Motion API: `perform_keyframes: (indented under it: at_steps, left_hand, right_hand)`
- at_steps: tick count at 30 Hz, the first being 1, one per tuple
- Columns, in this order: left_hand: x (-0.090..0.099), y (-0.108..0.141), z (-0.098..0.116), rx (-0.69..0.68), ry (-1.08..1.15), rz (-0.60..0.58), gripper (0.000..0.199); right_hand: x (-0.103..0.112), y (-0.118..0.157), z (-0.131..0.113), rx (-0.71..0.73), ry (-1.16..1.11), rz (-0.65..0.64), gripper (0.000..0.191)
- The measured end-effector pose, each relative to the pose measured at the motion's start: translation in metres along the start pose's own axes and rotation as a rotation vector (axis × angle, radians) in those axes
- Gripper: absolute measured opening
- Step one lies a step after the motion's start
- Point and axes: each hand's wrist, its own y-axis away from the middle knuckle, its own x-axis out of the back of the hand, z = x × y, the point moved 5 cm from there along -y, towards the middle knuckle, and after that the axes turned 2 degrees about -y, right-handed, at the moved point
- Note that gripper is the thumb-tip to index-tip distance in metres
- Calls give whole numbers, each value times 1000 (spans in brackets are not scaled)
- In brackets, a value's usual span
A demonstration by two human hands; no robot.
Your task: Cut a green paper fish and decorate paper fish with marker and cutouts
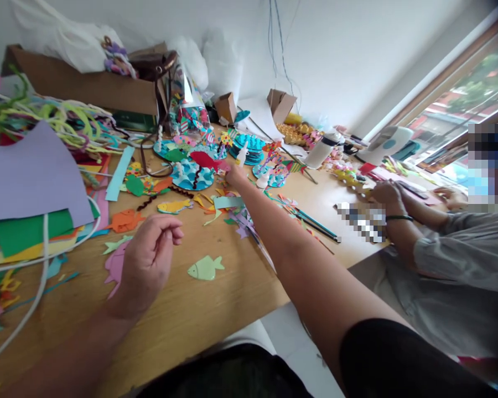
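Our right grip point(233, 174) is at the tail end of the red fish point(204, 160); we cannot tell how far it is open, or whether it pinches the tail. This fish is at the blue patterned disc point(183, 179). Our left grip point(149, 258) is curled closed, with nothing visible inside, near the purple cutout point(115, 264). Between our arms, the pale green fish point(205, 268) lies flat on the tabletop point(216, 315).

Bright window light from right, edges stretched
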Motion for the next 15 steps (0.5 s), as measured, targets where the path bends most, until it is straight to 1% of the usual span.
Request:
perform_keyframes:
  at_steps: [7,11,15]
  left_hand:
    - [-3,3,-1,-51,-21,-21,15]
    - [-4,3,6,-204,-98,-42,19]
    - [-7,5,17,-363,-207,-72,24]
  right_hand:
    - [2,-1,3,-40,-55,12,27]
    - [6,-1,5,-62,-67,28,25]
    - [4,1,2,-46,-78,14,25]
